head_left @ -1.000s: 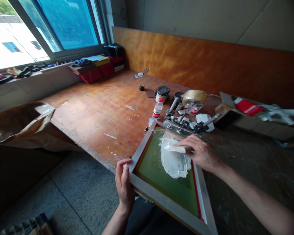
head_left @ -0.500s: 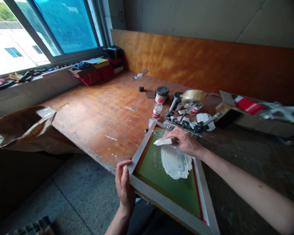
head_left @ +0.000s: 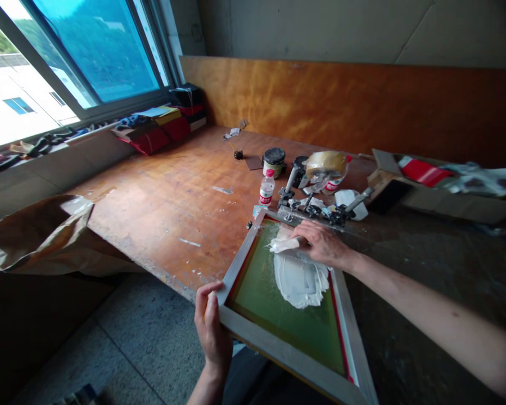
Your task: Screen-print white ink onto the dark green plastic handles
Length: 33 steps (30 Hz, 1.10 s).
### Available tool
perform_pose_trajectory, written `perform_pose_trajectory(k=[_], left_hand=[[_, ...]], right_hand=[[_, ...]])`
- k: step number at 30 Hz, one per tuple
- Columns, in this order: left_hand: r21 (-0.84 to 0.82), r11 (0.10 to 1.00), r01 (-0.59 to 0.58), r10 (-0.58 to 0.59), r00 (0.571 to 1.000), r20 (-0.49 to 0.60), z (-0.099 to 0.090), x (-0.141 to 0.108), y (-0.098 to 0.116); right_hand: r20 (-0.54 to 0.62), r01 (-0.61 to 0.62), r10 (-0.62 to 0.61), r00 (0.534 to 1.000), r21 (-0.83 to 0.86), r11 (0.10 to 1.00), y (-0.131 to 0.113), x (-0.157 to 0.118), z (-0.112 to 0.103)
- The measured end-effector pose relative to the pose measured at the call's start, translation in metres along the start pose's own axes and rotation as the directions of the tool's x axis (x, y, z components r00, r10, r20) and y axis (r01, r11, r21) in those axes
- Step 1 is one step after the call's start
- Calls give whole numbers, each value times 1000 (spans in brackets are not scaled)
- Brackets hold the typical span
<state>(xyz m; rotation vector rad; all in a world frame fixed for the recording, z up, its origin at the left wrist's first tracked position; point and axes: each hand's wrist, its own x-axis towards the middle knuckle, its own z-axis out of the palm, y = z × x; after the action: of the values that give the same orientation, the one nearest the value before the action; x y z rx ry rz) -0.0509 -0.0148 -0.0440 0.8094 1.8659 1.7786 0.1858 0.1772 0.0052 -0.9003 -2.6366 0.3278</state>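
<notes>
A framed screen with green mesh (head_left: 253, 287) leans from the table edge toward my lap. Thick white paste (head_left: 301, 281) lies in a patch on its upper right part. My left hand (head_left: 213, 323) is closed round the frame's left corner, thumb on top. My right hand (head_left: 322, 243) grips a paste-covered scraper (head_left: 285, 244) above the patch, near the frame's far end. The scraper's edge points left, and my fingers hide its other end. A metal clamp bar (head_left: 312, 216) sits just beyond the frame.
Behind the frame stand a small bottle (head_left: 266, 188), a black-lidded jar (head_left: 274, 162) and a roll of tape (head_left: 326, 164). A cardboard box (head_left: 438, 199) is at the right. A brown paper bag (head_left: 37, 242) hangs at the left table edge (head_left: 160, 275).
The view has shifted slightly. My right hand and the scraper have moved a little to the right over the mesh. My left hand keeps its hold on the corner.
</notes>
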Motion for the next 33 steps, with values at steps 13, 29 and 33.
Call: perform_pose_trajectory(k=[13,29,33], left_hand=[[-6,998,-64,64,997,43,-1,2,-2],[37,992,-119,117,992,52,-2,4,-2],[45,985,-165,163,986,46,-3,4,-1]], right_hand=[[99,-150,154,983,-45,988,-7,-23,-24],[15,-118,121,993,-136,984,-12,-29,-16],[42,-179,193,980,-230,957,-17,-33,-19]])
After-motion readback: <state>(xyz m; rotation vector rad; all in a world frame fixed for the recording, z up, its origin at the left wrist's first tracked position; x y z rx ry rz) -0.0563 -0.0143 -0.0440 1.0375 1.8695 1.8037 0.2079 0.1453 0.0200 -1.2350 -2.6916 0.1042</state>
